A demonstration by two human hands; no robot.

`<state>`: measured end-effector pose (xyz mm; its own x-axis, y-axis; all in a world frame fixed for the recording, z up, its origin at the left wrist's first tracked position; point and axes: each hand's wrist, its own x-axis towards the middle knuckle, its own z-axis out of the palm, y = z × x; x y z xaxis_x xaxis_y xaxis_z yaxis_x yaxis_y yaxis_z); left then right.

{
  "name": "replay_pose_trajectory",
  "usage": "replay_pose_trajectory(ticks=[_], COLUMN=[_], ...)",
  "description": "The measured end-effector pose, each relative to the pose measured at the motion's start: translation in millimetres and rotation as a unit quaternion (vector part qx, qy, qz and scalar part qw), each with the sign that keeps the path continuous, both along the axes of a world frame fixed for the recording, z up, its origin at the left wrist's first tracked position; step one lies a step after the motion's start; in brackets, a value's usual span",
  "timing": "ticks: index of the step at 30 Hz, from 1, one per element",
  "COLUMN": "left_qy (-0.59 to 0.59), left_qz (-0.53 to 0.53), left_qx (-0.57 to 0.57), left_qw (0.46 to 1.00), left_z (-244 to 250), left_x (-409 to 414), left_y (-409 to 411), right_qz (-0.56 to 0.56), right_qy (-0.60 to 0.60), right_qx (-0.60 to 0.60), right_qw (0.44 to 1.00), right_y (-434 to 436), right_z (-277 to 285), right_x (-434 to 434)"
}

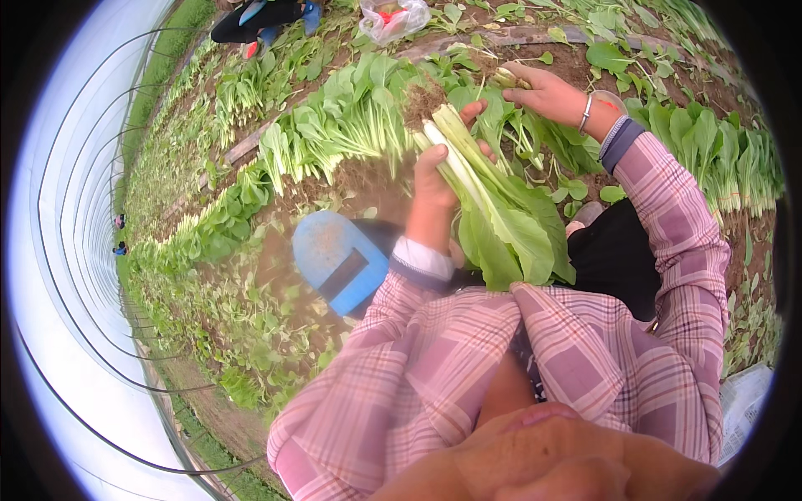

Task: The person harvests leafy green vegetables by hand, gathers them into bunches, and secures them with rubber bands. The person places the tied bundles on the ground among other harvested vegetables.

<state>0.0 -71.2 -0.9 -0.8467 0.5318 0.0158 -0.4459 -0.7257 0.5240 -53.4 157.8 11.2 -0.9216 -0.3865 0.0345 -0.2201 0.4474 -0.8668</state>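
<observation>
My left hand [438, 172] is closed round a bunch of leafy greens [482, 169] with pale stalks. Brown roots [426, 103] show at its upper end, and the broad leaves hang down toward my lap. Just up and to the right, my right hand [542, 94] grips the pale stem base [510, 78] of another plant between thumb and fingers. Green leaves [573, 147] lie below that wrist; I cannot tell whether they belong to this plant. A row of uprooted greens [338, 125] lies on the soil ahead of my left hand.
Bundled greens [720, 150] stand at the right. A blue, soil-dusted pad-like item [341, 263] is beside my left forearm. Another person's legs [260, 25] and a clear plastic bag [395, 22] appear at the top. A white plastic crate [745, 404] sits lower right; hooped sheeting [69, 219] curves along the left.
</observation>
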Motion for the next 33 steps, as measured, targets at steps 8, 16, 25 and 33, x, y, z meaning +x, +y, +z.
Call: replay_pose_trajectory(ticks=[8, 16, 25, 33], left_qy=[-0.007, -0.016, 0.020, 0.019], left_qz=[-0.022, -0.023, -0.028, -0.019], left_qx=[-0.002, -0.019, -0.027, -0.093], left_qw=[1.000, 0.999, 0.999, 0.995], left_z=[-2.3, -6.2, -10.7, -16.5], left_x=[-0.8, -2.8, -5.7, -8.6], left_y=[-3.6, 1.1, -2.6, -2.8], right_qz=[-0.107, -0.062, 0.048, 0.043], right_qy=[0.268, -0.063, -0.309, -0.306], right_qx=[0.237, -0.071, -0.234, -0.263], right_qw=[0.928, 0.994, 0.921, 0.914], right_y=[44.8, 57.1, 3.1, -11.8], right_z=[-44.7, -41.2, 4.6, 4.3], right_x=[-13.1, -17.6, 9.3, 17.9])
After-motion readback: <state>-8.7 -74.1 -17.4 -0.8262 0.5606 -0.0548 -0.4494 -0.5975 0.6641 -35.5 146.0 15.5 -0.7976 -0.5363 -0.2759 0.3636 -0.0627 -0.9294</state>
